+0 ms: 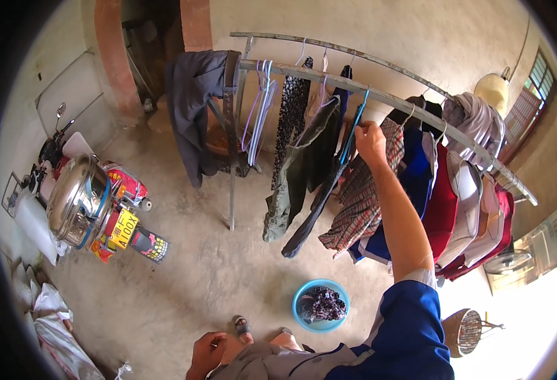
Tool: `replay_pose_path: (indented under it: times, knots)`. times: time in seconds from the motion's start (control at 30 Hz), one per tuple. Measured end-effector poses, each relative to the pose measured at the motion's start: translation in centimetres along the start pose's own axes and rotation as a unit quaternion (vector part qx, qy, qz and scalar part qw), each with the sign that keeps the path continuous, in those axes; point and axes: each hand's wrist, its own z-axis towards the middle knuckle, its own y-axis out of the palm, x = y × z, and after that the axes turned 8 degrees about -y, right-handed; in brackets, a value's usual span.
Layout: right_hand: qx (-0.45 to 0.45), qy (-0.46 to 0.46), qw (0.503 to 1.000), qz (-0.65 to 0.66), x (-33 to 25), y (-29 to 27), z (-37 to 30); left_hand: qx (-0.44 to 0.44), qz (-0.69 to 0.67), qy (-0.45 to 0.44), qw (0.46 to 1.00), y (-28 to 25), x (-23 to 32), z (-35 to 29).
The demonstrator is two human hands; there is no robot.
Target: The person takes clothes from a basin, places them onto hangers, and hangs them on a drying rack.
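Observation:
My right hand (pixel 370 142) is raised to the clothes rack (pixel 354 82), its fingers closed beside a blue hanger (pixel 354 123). What they pinch is hidden. Dark trousers (pixel 316 212) hang folded over that hanger, just left of the hand. On its other side, a red and grey plaid garment (pixel 360 202) hangs partly behind my forearm. Low down by my leg, my left hand (pixel 207 354) has loosely bent fingers and shows nothing in it. A light blue basin (pixel 300 323) on the floor holds a wet, dark patterned cloth (pixel 327 304).
Olive trousers (pixel 288 193), spare hangers (pixel 259 120) and grey trousers (pixel 193 107) hang toward the rack's left. Red garments (pixel 442 196) and others crowd its right. A motorbike (pixel 82 202) stands at the left, above white sacks (pixel 53 329). A woven basket (pixel 462 332) lies lower right.

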Motion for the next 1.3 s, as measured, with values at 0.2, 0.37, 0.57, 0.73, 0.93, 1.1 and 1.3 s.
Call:
replay_pose_path:
  times: [0.2,0.37,0.57,0.73,0.93,1.1,1.3]
  knots:
    - [0.001,-0.097,0.983,0.155,-6.7,-5.2,-17.6,-0.036,0.003,-0.015,0.999,1.3,-0.1,0.2]
    - [-0.318,-0.040,0.943,0.093,-4.5,-7.5,-50.6,-0.100,0.059,0.000,0.993,3.3,1.0,0.8]
    - [-0.685,0.195,0.698,0.070,-7.4,-18.1,-81.7,-0.166,0.133,0.065,0.975,6.5,0.0,2.1]
    - [-0.765,0.078,0.639,-0.029,-10.0,-23.7,-82.6,-0.236,0.164,0.072,0.955,8.8,-0.8,4.8]
    - [-0.212,0.727,0.638,0.141,-9.1,-22.5,-75.0,-0.354,0.185,0.122,0.909,11.7,-0.3,8.4]
    - [-0.193,0.713,0.661,0.131,-11.3,-20.3,-70.3,-0.403,0.248,0.107,0.874,13.6,-0.4,12.0]
    - [-0.242,0.748,0.608,0.114,-16.3,-17.5,-71.4,-0.450,0.295,0.086,0.838,16.4,-1.8,16.8]
